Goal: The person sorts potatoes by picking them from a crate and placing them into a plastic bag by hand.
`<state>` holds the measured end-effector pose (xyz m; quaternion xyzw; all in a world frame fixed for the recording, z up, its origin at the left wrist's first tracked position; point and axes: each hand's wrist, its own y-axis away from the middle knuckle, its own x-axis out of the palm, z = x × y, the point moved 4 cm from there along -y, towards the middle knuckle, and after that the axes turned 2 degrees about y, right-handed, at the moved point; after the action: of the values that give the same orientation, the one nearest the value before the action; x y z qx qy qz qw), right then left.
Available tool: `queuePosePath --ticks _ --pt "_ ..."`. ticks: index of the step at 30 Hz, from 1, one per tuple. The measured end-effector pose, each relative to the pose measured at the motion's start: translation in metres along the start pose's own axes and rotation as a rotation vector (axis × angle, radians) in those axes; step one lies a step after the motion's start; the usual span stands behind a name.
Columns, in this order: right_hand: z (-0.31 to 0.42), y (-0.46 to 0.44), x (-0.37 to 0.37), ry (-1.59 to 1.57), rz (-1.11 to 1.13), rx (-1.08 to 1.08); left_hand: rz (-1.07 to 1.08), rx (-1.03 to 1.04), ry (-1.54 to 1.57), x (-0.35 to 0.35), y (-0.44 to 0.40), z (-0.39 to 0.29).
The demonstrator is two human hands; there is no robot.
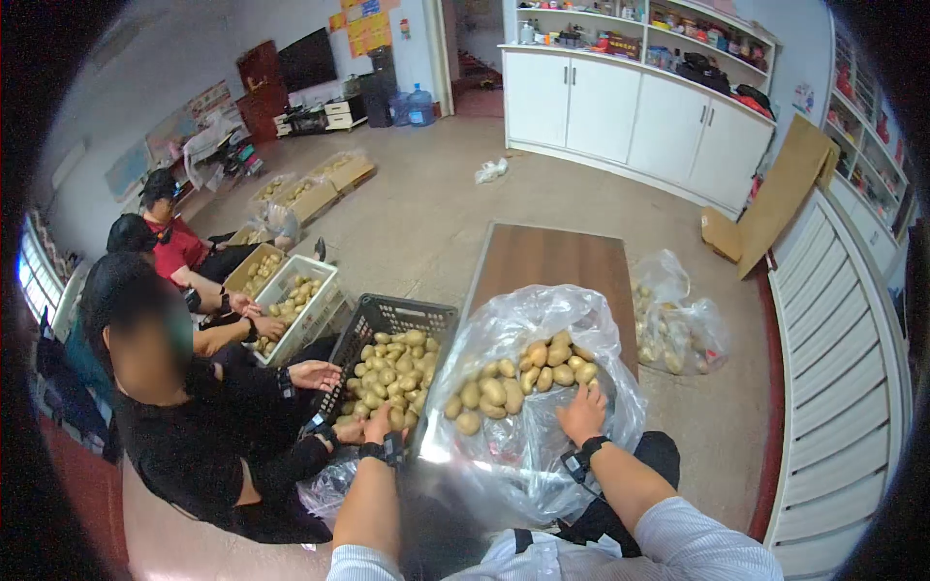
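Note:
Brown potatoes (494, 392) lie on a clear plastic bag (538, 453) spread over a wooden table (542, 254). At the right end of the potatoes is my right hand (583, 414), its fingers spread and touching the bag beside them. My left hand (380, 424) reaches to the near edge of a black crate (441, 320) filled with potatoes (392, 373). Its fingertips are too small and crowded to read. Close against it is a co-worker's hand (349, 429); the co-worker's other hand (315, 375) hovers open at the crate's left side.
Several people sit at the left around a white crate (325, 274) of potatoes. Cardboard boxes (315, 200) stand behind them. Bagged potatoes (678, 334) rest on the floor right of the table. White cabinets (601, 107) line the back wall; a white railing (843, 368) is at the right.

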<state>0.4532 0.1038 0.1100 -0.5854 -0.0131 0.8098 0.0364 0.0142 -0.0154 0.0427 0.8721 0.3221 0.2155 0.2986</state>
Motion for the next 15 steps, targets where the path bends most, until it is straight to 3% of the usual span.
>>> queuePosePath --ticks 2,4,7,10,13,14,15 --pt "-0.001 -0.001 0.003 0.021 0.012 0.0 -0.085 -0.062 0.159 -0.005 0.008 -0.005" --pt "-0.001 0.0 0.003 0.04 0.026 0.006 -0.183 -0.069 0.121 -0.02 -0.023 0.01" --pt "0.002 0.004 -0.005 0.004 0.067 0.105 0.131 0.492 -0.434 -0.086 -0.164 0.063" --pt "-0.005 0.003 0.006 0.046 0.023 0.073 -0.069 -0.211 0.118 -0.013 -0.01 0.001" --pt "-0.005 0.001 0.009 0.092 0.056 0.065 0.156 -0.294 0.15 -0.031 -0.043 0.011" --pt "-0.006 0.003 0.012 0.12 0.08 0.047 0.146 -0.291 0.157 -0.02 -0.039 0.014" --pt "-0.001 0.007 0.007 0.116 0.09 0.039 -0.057 -0.12 0.121 -0.011 -0.021 0.007"
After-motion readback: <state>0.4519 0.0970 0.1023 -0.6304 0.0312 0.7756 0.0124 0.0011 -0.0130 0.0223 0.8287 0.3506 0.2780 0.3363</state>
